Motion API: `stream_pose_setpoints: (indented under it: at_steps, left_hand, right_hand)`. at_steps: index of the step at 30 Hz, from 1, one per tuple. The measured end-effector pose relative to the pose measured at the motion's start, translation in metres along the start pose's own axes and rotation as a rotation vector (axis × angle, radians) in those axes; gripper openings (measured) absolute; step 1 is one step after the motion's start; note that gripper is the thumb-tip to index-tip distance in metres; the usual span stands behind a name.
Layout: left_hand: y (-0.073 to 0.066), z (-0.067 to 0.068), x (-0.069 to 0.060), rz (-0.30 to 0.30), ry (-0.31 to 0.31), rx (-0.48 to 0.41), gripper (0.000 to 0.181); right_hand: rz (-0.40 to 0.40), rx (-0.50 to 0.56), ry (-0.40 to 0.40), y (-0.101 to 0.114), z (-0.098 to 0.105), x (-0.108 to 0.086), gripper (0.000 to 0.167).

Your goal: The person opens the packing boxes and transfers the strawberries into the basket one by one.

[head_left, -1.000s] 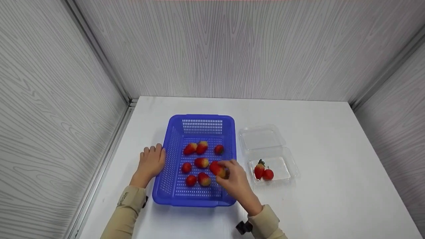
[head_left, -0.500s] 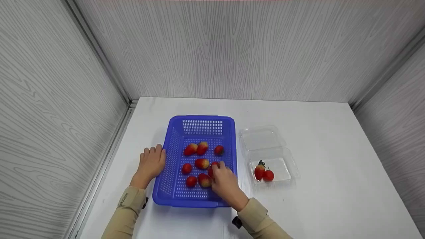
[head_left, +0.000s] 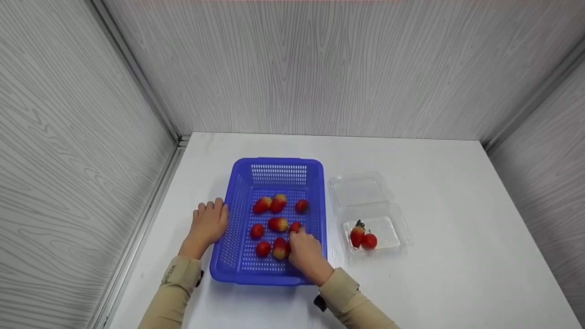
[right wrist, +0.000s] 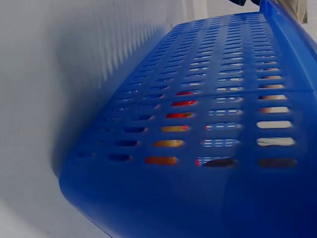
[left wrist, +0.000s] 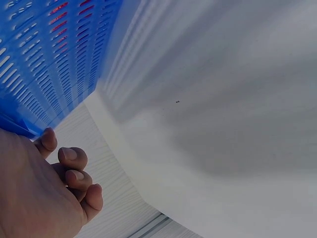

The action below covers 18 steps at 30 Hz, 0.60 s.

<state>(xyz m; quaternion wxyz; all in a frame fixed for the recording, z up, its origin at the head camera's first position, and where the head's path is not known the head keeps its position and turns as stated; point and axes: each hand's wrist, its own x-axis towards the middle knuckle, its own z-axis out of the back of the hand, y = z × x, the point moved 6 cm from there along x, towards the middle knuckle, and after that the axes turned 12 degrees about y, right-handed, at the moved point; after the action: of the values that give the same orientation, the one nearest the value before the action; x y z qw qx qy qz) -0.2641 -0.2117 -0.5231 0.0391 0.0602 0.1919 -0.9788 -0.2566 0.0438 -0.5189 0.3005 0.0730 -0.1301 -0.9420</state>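
Note:
In the head view my left hand (head_left: 209, 222) rests against the left rim of a blue perforated plastic basket (head_left: 266, 278); its fingers lie relaxed, loosely bent in the left wrist view. My right hand (head_left: 307, 255) reaches down inside the basket at its right side. Its fingers curl round a red strawberry (head_left: 289, 247), which they mostly hide. Touching or very near that hand are a red and yellow strawberry (head_left: 279, 249) and a small red fruit (head_left: 295, 227). Other strawberries (head_left: 262, 205) and small round red fruits (head_left: 263, 248) lie spread over the basket floor.
Right of the basket, a clear plastic clamshell box (head_left: 396, 228) stands with its lid folded back. Inside it lie a strawberry (head_left: 357, 236) with green leaves and a round red cherry-like fruit (head_left: 369, 241). Grey wood-grain panels (head_left: 311, 68) border the white table (head_left: 457, 219).
My right hand has moved left and lower inside the basket, its fingers closing over fruit. The strawberry beside it has turned. The left hand and the clamshell box are unmoved.

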Motion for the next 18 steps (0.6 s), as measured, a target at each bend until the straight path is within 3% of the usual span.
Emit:
stream_pose_setpoints:
  at_steps: [6, 18]
  left_hand:
    - [0.001, 0.001, 0.0, 0.0, 0.003, 0.0, 0.027]
    - [0.0, 0.001, 0.001, 0.005, 0.003, 0.004, 0.028]
  right_hand:
    - [0.031, 0.016, 0.01, -0.001, -0.011, 0.003, 0.015]
    - [0.012, 0.025, -0.005, -0.003, -0.013, 0.005, 0.009]
